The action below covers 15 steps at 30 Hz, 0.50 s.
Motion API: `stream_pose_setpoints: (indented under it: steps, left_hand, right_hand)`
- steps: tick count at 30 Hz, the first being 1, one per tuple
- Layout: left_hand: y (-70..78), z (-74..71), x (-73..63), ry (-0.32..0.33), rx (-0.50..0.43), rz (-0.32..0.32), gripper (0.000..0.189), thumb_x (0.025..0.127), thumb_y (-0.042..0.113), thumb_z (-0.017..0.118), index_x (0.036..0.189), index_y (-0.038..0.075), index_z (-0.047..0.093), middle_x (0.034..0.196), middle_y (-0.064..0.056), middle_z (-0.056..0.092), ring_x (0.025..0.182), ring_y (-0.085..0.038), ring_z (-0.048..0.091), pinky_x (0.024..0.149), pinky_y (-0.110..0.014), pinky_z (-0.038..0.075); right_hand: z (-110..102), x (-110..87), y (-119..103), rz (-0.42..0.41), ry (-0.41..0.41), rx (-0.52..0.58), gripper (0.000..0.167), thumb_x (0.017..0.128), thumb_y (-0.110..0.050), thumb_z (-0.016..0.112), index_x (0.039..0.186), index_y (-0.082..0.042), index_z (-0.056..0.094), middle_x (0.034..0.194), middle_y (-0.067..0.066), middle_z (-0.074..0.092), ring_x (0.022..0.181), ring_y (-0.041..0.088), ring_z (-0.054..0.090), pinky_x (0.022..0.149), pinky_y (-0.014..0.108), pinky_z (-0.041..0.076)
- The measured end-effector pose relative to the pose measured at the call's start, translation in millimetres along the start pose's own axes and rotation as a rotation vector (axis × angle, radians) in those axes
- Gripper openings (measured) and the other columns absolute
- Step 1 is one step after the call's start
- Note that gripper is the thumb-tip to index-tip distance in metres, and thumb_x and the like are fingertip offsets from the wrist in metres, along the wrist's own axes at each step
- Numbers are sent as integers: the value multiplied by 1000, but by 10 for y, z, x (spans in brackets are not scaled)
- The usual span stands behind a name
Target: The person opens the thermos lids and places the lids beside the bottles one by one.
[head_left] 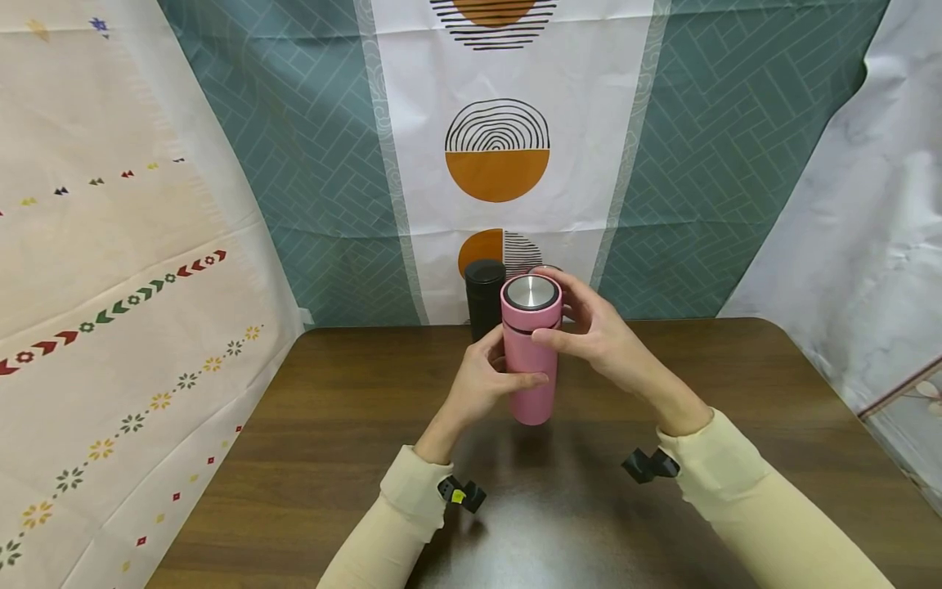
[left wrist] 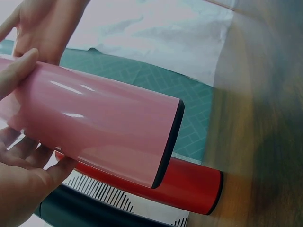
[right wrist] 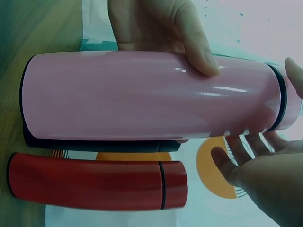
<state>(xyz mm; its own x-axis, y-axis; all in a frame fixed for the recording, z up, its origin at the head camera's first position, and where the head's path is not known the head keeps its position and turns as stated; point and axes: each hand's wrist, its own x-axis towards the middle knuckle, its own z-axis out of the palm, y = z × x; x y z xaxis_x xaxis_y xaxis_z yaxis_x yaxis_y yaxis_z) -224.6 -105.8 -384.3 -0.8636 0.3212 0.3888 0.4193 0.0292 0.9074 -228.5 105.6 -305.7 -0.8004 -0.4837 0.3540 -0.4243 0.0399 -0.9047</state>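
A pink thermos bottle with a steel-topped lid is held upright above the table. My left hand grips its body, thumb across the front and fingers round the far side. Higher up, my right hand holds it around the lid and the dark seam, with the thumb on the near side. The right wrist view shows the right fingers right at the lid end. Behind stand a black thermos bottle and a red thermos bottle, the red one mostly hidden in the head view.
The brown wooden table spreads beneath both arms. A patterned green and white cloth hangs along its back edge. Light cloths hang at the left and right sides.
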Motion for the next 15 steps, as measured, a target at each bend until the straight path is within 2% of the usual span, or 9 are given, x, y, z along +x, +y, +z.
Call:
stream_pose_setpoints:
  steps: [6, 9, 15]
  left_hand:
    - [7, 13, 12, -3, -15, -6, 66, 84, 11, 85, 143, 16, 58, 130, -6, 68, 108, -25, 70, 95, -42, 58]
    - [7, 15, 18, -6, -13, -5, 66, 83, 10, 85, 143, 15, 58, 129, -6, 68, 108, -25, 70, 95, -41, 58]
    - [6, 10, 15, -3, -8, -5, 65, 83, 11, 85, 142, 15, 58, 129, -6, 68, 108, -25, 70, 95, -42, 58]
  right_hand:
    - [44, 33, 14, -2, 24, -7, 76, 91, -14, 80, 155, -15, 40, 148, 4, 51, 131, 27, 53, 101, 37, 53]
    - [42, 36, 15, -9, 24, -29, 74, 91, -15, 79, 155, -14, 41, 147, 3, 52, 130, 27, 53, 103, 42, 51]
    - [15, 24, -13, 1, -38, -19, 75, 95, -19, 74, 160, -19, 38, 150, 2, 51, 135, 26, 51, 109, 47, 47]
